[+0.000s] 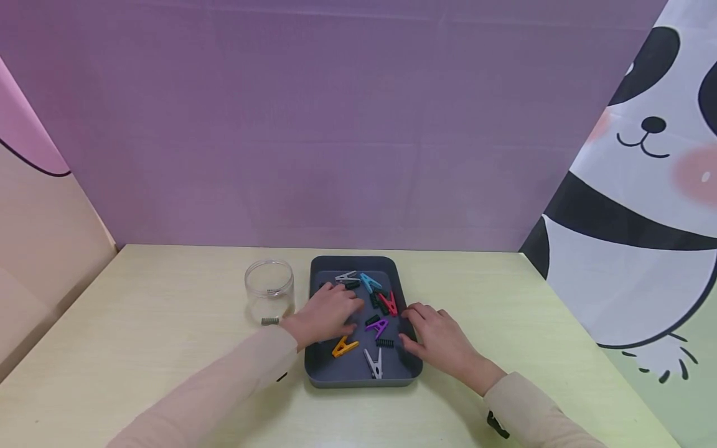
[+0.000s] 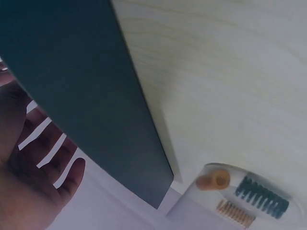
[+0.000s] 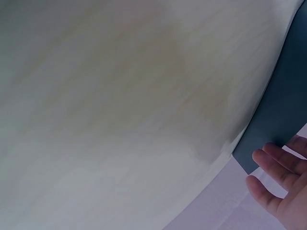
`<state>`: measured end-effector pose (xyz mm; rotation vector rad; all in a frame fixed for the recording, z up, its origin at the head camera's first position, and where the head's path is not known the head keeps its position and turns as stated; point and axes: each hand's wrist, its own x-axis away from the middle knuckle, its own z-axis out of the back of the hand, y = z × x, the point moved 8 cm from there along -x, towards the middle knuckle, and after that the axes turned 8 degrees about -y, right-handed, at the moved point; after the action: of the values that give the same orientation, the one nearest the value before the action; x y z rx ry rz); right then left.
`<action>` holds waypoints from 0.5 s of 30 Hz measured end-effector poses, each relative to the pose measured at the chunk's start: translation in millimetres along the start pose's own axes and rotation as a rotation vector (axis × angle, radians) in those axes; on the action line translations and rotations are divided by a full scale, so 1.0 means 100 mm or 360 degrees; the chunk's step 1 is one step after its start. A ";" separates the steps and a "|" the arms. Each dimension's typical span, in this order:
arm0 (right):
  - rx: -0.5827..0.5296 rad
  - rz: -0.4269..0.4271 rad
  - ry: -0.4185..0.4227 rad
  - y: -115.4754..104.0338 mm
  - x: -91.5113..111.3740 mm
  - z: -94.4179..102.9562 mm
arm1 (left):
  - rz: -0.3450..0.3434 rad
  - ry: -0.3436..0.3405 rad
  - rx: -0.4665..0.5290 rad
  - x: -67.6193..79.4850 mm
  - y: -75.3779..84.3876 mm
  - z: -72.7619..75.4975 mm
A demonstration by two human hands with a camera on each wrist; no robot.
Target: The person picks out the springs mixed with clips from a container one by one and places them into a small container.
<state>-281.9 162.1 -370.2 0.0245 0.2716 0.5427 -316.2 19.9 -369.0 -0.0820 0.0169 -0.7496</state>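
Observation:
A dark grey tray holds small spring clips: an orange clip, a purple clip, a red clip, a blue clip and a white clip. Among them lie several dark coil springs. My left hand reaches over the tray's left side, palm down, its fingers loosely bent and spread. My right hand is at the tray's right rim, fingertips at the edge, fingers relaxed. Both wrist views show the tray's outer wall beside the fingers.
Left of the tray stands a clear round jar. In the left wrist view, a dark green spring and orange coils show through it. The pale wooden table meets a purple backdrop behind.

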 end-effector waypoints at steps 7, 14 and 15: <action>0.0006 0.0000 0.0004 0.01 0.00 -0.01 | -0.0026 -0.0053 -0.0050 -0.10 0.06 -0.02; 0.0004 -0.0001 0.0000 0.00 0.00 -0.01 | -0.0040 -0.0067 -0.0041 -0.19 0.07 -0.05; 0.0001 -0.0003 -0.0001 0.00 0.00 -0.01 | -0.0043 -0.0073 -0.0043 -0.21 0.07 -0.05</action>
<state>-281.9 162.6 -371.2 0.0250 0.2712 0.5408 -326.6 38.8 -375.3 -0.1251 -0.0177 -0.7745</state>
